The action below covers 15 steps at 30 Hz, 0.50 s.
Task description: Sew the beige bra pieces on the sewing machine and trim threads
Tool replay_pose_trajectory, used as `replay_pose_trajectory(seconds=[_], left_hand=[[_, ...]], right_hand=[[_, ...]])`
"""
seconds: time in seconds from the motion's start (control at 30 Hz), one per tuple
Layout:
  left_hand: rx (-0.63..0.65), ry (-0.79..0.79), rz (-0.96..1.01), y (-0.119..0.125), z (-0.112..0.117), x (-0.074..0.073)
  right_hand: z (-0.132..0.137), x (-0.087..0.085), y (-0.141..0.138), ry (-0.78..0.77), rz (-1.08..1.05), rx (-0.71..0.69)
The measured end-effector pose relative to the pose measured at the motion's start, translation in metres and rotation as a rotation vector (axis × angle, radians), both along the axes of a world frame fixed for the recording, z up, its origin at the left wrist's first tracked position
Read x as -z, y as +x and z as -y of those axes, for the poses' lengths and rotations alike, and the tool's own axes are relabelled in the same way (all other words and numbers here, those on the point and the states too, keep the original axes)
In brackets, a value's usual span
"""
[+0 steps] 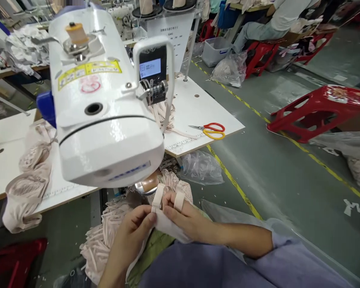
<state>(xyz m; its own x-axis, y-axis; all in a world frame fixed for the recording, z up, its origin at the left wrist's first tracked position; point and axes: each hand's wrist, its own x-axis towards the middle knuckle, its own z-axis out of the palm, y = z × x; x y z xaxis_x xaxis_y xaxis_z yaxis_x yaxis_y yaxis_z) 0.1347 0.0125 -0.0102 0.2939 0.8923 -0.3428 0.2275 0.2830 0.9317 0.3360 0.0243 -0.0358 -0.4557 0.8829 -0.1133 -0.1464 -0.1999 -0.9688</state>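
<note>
Both hands meet low in the middle, in front of the white sewing machine point(102, 108). My left hand point(135, 228) pinches a pale pink fabric strap point(158, 196) with thumb and fingers closed. My right hand point(183, 218) grips the same strap and the pale fabric piece point(171, 230) under it; tape wraps two of its fingers. A heap of pink straps and lace pieces point(105, 236) lies in my lap below the hands.
Red-and-yellow scissors point(211, 130) lie on the white table point(195, 108) at the right. Pink lace garments point(30, 176) hang over the table's left edge. A red stool point(318, 112) lies tipped on the floor. A seated person point(276, 20) works at the back right.
</note>
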Motion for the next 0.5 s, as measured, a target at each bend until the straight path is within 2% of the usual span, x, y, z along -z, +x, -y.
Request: replay_pose_trajectory(seconds=[0.07,0.13,0.2,0.27,0.37,0.5], left_hand=[[-0.108,0.015,-0.069,-0.01,0.016,-0.009],[-0.159,0.043,-0.189,-0.027,0.03,-0.022],[-0.15,0.067,-0.32,-0.045,0.038,-0.035],[-0.103,0.088,-0.428,-0.057,0.04,-0.043],[-0.005,0.084,-0.498,-0.065,0.033,-0.036],[0.101,0.057,-0.489,-0.068,0.018,-0.004]], right_hand=[[0.013,0.0,-0.013,-0.062,-0.07,-0.046],[0.016,0.003,-0.032,-0.131,-0.188,-0.128],[0.014,0.009,-0.054,-0.195,-0.285,-0.166],[0.008,0.015,-0.073,-0.25,-0.332,-0.144],[-0.001,0.029,-0.086,-0.245,-0.322,-0.078],[-0.006,0.052,-0.081,-0.074,-0.079,0.022]])
